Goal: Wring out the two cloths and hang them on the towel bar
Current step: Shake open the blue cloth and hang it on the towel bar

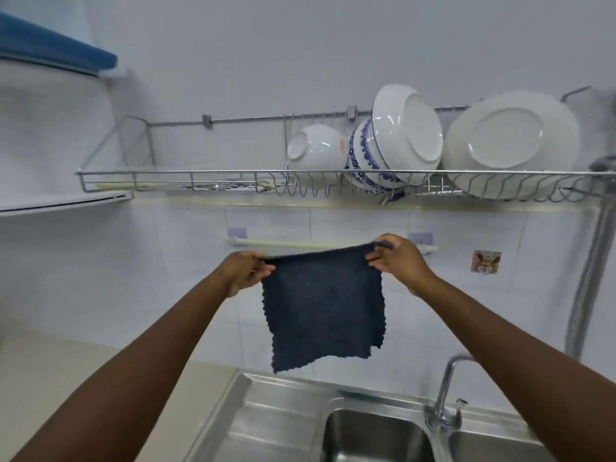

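Observation:
A dark blue cloth (321,308) hangs spread flat above the sink. My left hand (245,271) pinches its top left corner and my right hand (395,261) pinches its top right corner. The cloth's top edge is held just in front of and slightly below the white towel bar (300,244) fixed to the tiled wall. The bar's right end shows past my right hand. No second cloth is in view.
A wire dish rack (233,181) with white and blue-patterned bowls (363,155) and a plate (510,141) runs along the wall above the bar. Below are a steel sink (286,425) and faucet (446,391). A hose (590,278) hangs at right. Beige counter lies at left.

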Tool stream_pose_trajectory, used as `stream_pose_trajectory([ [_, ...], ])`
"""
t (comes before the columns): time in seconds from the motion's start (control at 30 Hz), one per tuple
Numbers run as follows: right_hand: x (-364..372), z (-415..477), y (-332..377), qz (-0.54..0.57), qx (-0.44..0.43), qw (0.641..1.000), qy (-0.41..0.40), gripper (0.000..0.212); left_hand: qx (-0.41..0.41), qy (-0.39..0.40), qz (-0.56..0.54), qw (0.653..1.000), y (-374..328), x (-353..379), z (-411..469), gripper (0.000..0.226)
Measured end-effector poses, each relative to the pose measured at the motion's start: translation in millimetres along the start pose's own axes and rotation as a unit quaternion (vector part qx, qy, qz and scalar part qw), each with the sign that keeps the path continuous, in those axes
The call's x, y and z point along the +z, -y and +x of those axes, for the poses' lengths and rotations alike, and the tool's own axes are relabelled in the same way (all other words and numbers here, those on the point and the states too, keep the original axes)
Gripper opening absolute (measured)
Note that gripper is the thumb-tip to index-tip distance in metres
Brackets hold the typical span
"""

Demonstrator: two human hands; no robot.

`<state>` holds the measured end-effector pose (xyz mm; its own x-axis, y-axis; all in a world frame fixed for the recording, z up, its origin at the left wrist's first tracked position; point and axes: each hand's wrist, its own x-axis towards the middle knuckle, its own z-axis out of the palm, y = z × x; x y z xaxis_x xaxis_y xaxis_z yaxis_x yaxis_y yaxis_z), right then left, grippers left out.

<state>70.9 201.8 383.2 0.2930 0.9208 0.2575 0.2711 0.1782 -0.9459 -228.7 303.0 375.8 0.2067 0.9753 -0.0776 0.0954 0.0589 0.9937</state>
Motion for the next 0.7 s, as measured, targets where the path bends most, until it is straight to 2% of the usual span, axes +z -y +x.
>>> stream_pose_trajectory([
  [0.07, 8.9, 26.1, 4.7, -0.036, -0.008, 0.999, -0.032, 0.025, 0.031, 0.019, -0.013, 0.999, -17.7, -5.2, 15.5, 0.027],
  [0.2, 18.5, 66.6, 9.4, -0.2, -0.064, 0.976, -0.055, 0.016, 0.119, 0.074, 0.145, 0.98, -37.3, -10.7, 48.3, 0.038],
  [0.3, 24.1, 84.6, 2.8, -0.292, -0.075, 0.953, -0.028, 0.019, 0.183, 0.115, 0.323, 0.921, -40.4, -8.9, 72.4, 0.049],
  [0.4, 24.8, 104.6, -7.7, -0.369, -0.046, 0.927, 0.043, 0.025, 0.187, 0.125, 0.44, 0.87, -34.6, -11.2, 102.1, 0.038],
  [0.5, 31.7, 119.6, -14.5, -0.441, -0.018, 0.893, 0.088, 0.023, 0.159, 0.102, 0.524, 0.831, -21.3, -16.9, 133.1, 0.036],
  [0.57, 37.5, 120.7, -19.3, -0.493, -0.01, 0.864, 0.098, 0.025, 0.179, 0.073, 0.573, 0.797, -14.3, -16.6, 141.9, 0.04],
  [0.67, 41.0, 120.4, -24.8, -0.597, 0.011, 0.799, 0.074, 0.033, 0.194, -0.011, 0.635, 0.748, -14.3, -14.0, 146.3, 0.037],
  [0.7, 42.6, 121.2, -27.3, -0.61, 0.018, 0.789, 0.064, 0.033, 0.183, -0.034, 0.656, 0.731, -13.5, -13.4, 150.1, 0.038],
])
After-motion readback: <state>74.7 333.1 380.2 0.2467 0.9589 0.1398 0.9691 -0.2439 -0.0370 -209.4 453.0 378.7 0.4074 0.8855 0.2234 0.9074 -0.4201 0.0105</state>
